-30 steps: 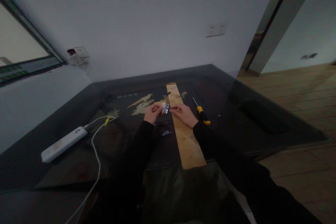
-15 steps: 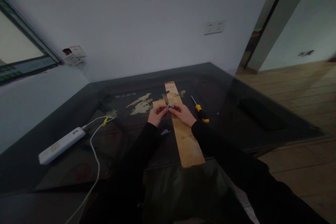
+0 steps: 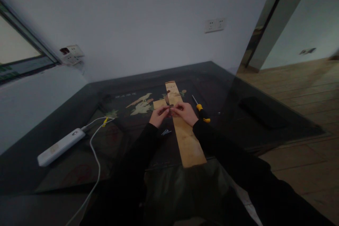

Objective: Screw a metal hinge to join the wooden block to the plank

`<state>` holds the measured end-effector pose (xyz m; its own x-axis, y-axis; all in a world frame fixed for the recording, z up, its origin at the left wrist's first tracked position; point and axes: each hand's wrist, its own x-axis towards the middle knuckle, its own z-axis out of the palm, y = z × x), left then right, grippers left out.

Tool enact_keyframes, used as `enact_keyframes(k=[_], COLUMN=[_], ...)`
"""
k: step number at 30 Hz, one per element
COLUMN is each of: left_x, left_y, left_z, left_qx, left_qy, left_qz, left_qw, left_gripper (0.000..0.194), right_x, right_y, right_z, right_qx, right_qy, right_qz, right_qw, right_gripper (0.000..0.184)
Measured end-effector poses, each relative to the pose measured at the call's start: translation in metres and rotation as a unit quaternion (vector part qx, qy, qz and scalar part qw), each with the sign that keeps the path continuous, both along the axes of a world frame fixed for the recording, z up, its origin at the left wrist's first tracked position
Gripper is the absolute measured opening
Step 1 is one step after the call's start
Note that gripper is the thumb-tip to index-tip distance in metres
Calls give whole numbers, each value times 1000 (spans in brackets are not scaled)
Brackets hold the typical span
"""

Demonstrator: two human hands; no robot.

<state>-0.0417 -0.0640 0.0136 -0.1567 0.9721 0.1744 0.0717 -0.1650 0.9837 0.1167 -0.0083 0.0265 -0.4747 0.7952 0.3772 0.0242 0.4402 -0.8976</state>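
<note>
My left hand [image 3: 158, 116] and my right hand [image 3: 187, 113] meet over a long wooden board [image 3: 187, 144], their fingertips pinched together. Between them is a small metal piece [image 3: 171, 106], mostly hidden by the fingers and too small to name. A shorter wooden piece [image 3: 159, 103] lies against the board's left side, just beyond my left hand. Several loose screws [image 3: 166, 132] rest on the dark table below my left hand. To the right of my right hand lies a screwdriver [image 3: 202, 113] with a yellow and black handle, its shaft pointing away from me.
A white power strip [image 3: 61, 146] with a white cable [image 3: 96, 159] lies on the left of the dark table [image 3: 127, 91]. On the right is a flat black object [image 3: 259, 113]. A tiny shiny item [image 3: 219, 113] sits beyond the screwdriver. A wall with sockets [image 3: 214, 25] rises behind.
The metal piece between my fingertips shows less and looks darker than before. Both hands stay pinched over the board; the whole view has shifted slightly.
</note>
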Motion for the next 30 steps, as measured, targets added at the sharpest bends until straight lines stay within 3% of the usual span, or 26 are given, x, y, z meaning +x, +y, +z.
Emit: enact_keyframes(k=[10, 17, 26, 30], left_x=[-3, -3, -6, -2], left_y=[1, 1, 4, -1], left_z=[-1, -1, -4, -5], left_qx=[8, -20, 20, 48], left_qy=[10, -50, 38, 93], left_qz=[3, -14, 97, 106], left_qw=[1000, 998, 994, 989], left_gripper=[57, 60, 43, 28], right_x=[3, 3, 2, 1], right_y=[-4, -4, 0, -1], right_z=[5, 6, -2, -7], right_qx=[24, 40, 72, 116], right_qy=[-10, -10, -76, -138], right_qz=[1, 13, -17, -31], right_qw=[1000, 999, 994, 983], right_gripper=[20, 20, 22, 21])
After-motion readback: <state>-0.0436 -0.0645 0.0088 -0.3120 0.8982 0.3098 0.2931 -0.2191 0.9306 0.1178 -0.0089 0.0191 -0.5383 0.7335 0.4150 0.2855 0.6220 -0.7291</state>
